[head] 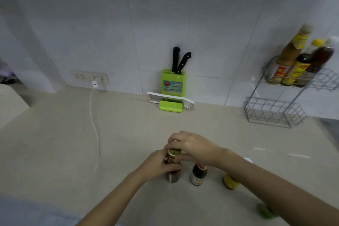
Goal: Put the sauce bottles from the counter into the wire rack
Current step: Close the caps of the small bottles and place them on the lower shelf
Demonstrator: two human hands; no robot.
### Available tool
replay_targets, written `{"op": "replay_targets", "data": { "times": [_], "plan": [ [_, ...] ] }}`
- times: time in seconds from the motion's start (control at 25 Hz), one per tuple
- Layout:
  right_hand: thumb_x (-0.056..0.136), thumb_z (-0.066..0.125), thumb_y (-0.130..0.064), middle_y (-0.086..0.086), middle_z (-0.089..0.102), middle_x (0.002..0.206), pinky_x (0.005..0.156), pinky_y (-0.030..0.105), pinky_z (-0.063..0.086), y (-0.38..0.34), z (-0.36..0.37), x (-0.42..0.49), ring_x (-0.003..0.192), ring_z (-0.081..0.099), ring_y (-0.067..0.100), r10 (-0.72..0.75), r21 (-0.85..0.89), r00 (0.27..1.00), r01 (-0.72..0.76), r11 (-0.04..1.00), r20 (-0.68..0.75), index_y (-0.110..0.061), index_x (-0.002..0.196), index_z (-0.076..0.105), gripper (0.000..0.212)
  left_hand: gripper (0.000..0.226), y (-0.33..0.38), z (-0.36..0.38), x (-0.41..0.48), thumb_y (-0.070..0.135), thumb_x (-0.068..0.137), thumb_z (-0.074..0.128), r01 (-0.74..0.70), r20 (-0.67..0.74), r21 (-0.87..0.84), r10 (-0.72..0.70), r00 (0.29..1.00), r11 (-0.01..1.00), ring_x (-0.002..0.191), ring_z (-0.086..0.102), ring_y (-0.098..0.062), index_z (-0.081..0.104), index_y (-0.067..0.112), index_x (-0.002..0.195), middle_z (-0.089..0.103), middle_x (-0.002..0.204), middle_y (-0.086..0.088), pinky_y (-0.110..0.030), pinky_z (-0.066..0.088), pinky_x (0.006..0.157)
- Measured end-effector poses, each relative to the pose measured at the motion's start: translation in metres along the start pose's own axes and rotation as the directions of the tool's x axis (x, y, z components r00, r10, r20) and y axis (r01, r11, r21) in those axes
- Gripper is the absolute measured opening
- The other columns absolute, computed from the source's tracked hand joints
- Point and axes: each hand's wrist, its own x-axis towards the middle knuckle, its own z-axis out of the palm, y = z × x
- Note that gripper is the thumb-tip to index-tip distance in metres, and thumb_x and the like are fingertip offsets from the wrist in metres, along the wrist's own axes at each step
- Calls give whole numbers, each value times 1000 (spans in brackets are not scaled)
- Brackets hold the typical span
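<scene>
Three sauce bottles stand in a row on the counter near me. The left one, a dark bottle with a gold cap (173, 177), is gripped around the neck by my left hand (161, 164). My right hand (190, 146) closes over its cap from above. To its right stands a dark bottle with a red label (198, 174), and a yellow-labelled bottle (230, 181) is partly hidden under my right forearm. The two-tier wire rack (273, 113) stands at the far right against the wall. Its upper tier holds three bottles (293, 64); its lower basket holds nothing.
A green knife block (173, 83) with two black-handled knives stands at the back wall, with a white and green tool (170, 105) lying before it. A white charger cable (94, 121) runs from the wall socket across the counter. Something green (266, 212) lies near the front right.
</scene>
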Motion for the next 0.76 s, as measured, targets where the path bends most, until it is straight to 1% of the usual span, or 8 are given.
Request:
{"op": "replay_targets", "data": {
  "times": [0.16, 0.32, 0.4, 0.48, 0.56, 0.64, 0.68, 0.76],
  "plan": [
    [91, 59, -31, 7, 55, 125, 92, 35, 45, -2, 4, 1, 110, 52, 25, -8, -63, 1000, 8, 998, -1, -16, 130, 53, 43, 49, -8, 1, 4, 58, 69, 69, -21, -4, 32, 22, 1000, 999, 91, 70, -14, 61, 25, 104, 73, 97, 1, -45, 56, 85],
    [90, 55, -43, 14, 56, 108, 75, 40, 48, -3, 5, 12, 94, 57, 30, 59, -268, 997, -42, 962, 55, -5, 114, 55, 44, 47, -13, 4, 5, 63, 69, 67, -30, -19, 37, 31, 999, 999, 89, 69, -14, 61, 26, 98, 74, 94, 1, -41, 56, 82],
    [94, 44, -50, 16, 59, 100, 72, 41, 47, -3, 8, 18, 86, 59, 33, 29, -353, 998, -7, 936, 57, -2, 104, 56, 51, 40, -15, 8, 4, 62, 71, 65, -52, -67, 67, 57, 996, 996, 83, 67, -7, 61, 28, 92, 73, 88, 5, -35, 55, 75],
    [95, 34, -56, 16, 62, 95, 73, 41, 47, -3, 13, 19, 81, 60, 32, 25, -394, 999, -6, 919, 42, -3, 99, 56, 57, 33, -18, 16, 1, 59, 73, 65, -81, -124, 60, 88, 988, 995, 79, 65, 0, 61, 31, 89, 71, 83, 12, -21, 50, 66],
    [92, 34, -59, 9, 67, 80, 63, 35, 46, -8, 19, 20, 68, 62, 26, 92, -481, 995, -66, 874, 32, -11, 85, 59, 54, 30, -19, 22, -1, 59, 74, 66, -80, -189, 53, 88, 978, 995, 76, 65, 4, 60, 34, 88, 71, 78, 16, -9, 44, 59],
    [88, 38, -58, 0, 66, 62, 48, 27, 36, -15, 18, 25, 49, 56, 18, 171, -558, 985, -146, 817, -7, -18, 65, 53, 49, 31, -20, 26, -1, 63, 72, 64, -54, -227, 55, 65, 972, 997, 72, 65, 7, 61, 34, 84, 71, 73, 17, -7, 42, 55],
    [89, 37, -55, 1, 66, 61, 46, 26, 28, -18, 17, 27, 47, 51, 19, 217, -548, 976, -192, 815, -19, -18, 62, 49, 48, 29, -20, 27, -1, 65, 72, 62, -43, -238, 58, 56, 970, 997, 69, 64, 10, 60, 37, 80, 68, 68, 19, -6, 41, 53],
    [96, 32, -46, 8, 68, 73, 46, 28, 17, -24, 24, 33, 53, 45, 22, 317, -453, 948, -280, 846, 6, -14, 65, 50, 47, 21, -21, 30, -2, 60, 73, 64, -44, -261, 61, 58, 964, 997, 63, 60, 18, 51, 45, 71, 61, 58, 25, -3, 40, 51]
  ]
}}
